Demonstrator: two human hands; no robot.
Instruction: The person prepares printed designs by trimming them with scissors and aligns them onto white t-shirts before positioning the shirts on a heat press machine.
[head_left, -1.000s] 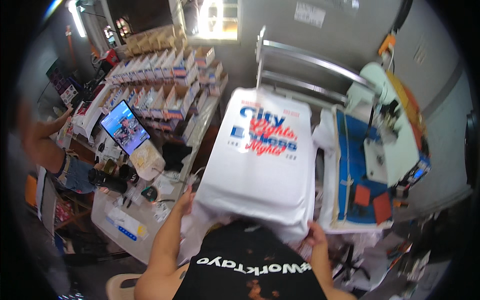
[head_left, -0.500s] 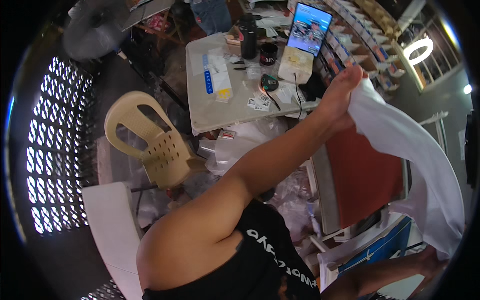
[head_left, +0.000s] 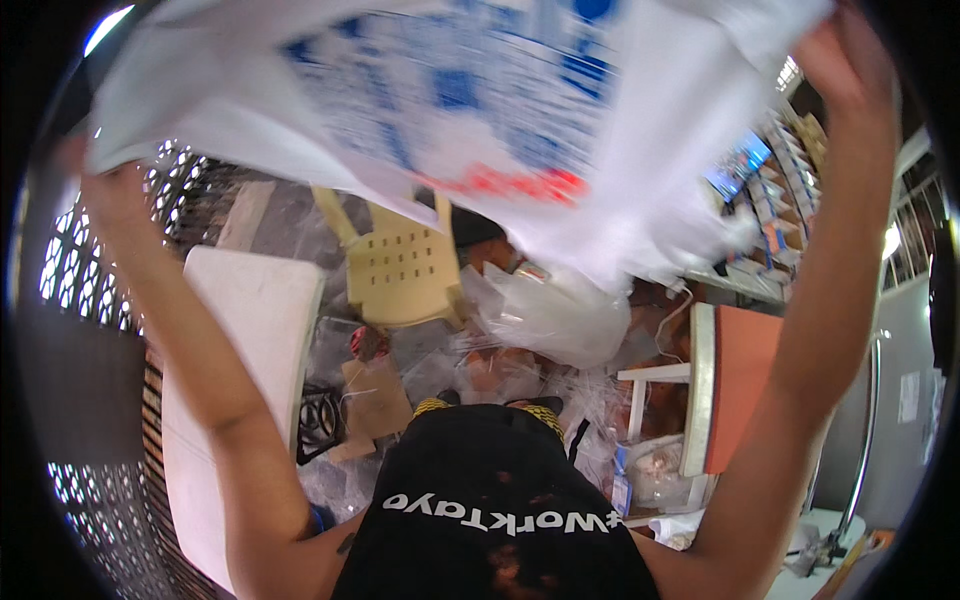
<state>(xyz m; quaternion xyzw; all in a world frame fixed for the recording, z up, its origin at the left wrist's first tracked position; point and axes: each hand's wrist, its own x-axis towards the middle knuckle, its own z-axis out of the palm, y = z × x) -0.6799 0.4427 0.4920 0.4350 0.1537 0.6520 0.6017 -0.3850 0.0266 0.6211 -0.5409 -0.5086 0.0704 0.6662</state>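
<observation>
Up goes the cloth (head_left: 460, 110), raised in front of you and stretched across the top of the view from 10 o'clock round to 1 o'clock! Your left hand (head_left: 105, 187) grips one end at 10 o'clock, smeared by blur; your right hand (head_left: 838, 55) grips the other at 1 o'clock, fingers closed on the edge and partly cut off by the frame.

Best handling here, I'd judge: hold both ends level, draw them apart just enough to take out the slack, and pinch the border only, well away from the print. Mind the lower edge too; a steady lift should spare it the litter below.

And the look of it: white, soft, rippled, its hem wavy, blue patches across the middle and a red streak low down, all too blurred to read.

Behind the hem, near the centre, sits a clear bag (head_left: 560, 315); whether they touch, I can't tell. A cream chair (head_left: 410, 290) stands at 10 o'clock, a white bench (head_left: 240, 285) at 9, a red board (head_left: 748, 385) at 4, and a lit screen (head_left: 738, 167) at 2.
</observation>
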